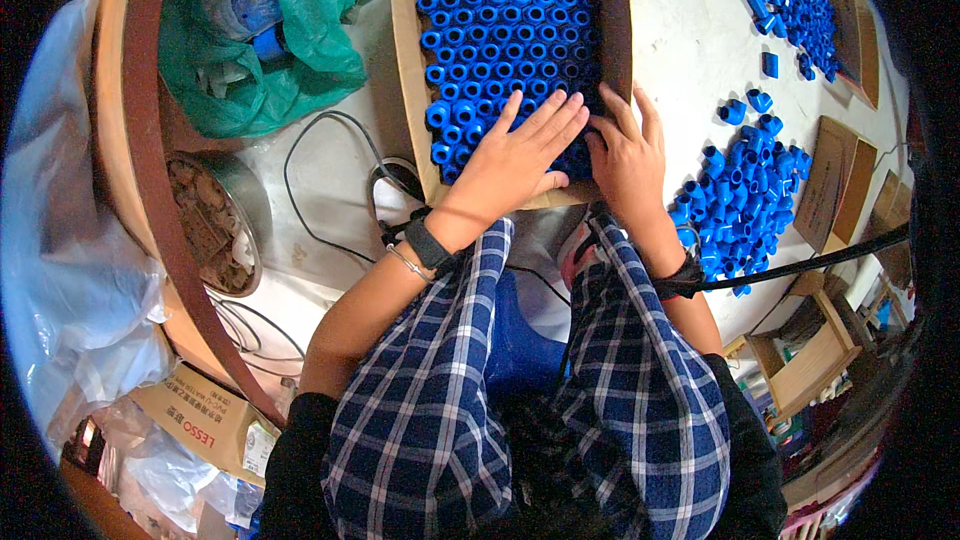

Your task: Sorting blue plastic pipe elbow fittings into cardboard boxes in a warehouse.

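An uncovered cardboard box (410, 75) stands before my knees, packed with rows of blue plastic pipe fittings (504, 17), their round mouths facing up. Across the near part of these rows my left hand (517, 150) lies palm down with spread fingers, touching their tops; its thumb is by the near wall. My right hand (630, 157) is at the near right corner, some fingers inside the box and others along the right wall. Whether its hidden fingertips hold a fitting or the wall cannot be seen. Fittings under both hands are partly covered.
Loose blue elbow fittings (742, 195) lie piled on the floor at right, with another blue pile (806, 19) beyond. Small cardboard boxes (832, 184) stand behind them. At left are a green plastic bag (322, 30), a metal bin (255, 221) and a black cable (291, 157).
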A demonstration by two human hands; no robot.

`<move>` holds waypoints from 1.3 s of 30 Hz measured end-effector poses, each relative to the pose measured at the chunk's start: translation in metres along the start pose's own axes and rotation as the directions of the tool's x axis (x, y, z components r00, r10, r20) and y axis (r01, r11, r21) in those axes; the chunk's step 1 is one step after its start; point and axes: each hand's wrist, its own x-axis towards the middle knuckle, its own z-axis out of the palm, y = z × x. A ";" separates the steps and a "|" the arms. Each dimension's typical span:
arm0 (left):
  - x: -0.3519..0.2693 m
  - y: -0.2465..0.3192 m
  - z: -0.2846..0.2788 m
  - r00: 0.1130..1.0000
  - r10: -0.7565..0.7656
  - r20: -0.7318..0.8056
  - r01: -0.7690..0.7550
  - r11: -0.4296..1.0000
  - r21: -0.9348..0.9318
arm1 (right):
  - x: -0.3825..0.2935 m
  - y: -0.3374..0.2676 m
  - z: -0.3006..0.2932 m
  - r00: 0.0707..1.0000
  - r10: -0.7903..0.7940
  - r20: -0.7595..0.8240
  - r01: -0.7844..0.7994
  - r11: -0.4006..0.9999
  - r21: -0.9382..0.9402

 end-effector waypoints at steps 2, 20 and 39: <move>0.001 0.001 0.005 0.999 0.032 0.011 -0.031 0.999 -0.039 | -0.001 0.006 0.000 0.997 -0.009 0.071 0.003 0.997 0.078; 0.016 -0.004 0.002 0.991 0.054 -0.126 -0.066 0.993 -0.098 | -0.004 0.014 -0.006 0.975 0.112 -0.193 -0.024 0.912 0.410; -0.013 -0.045 -0.033 0.864 -0.484 -0.143 0.374 0.804 -0.462 | -0.016 0.027 0.007 0.897 0.399 0.192 -0.352 0.381 0.855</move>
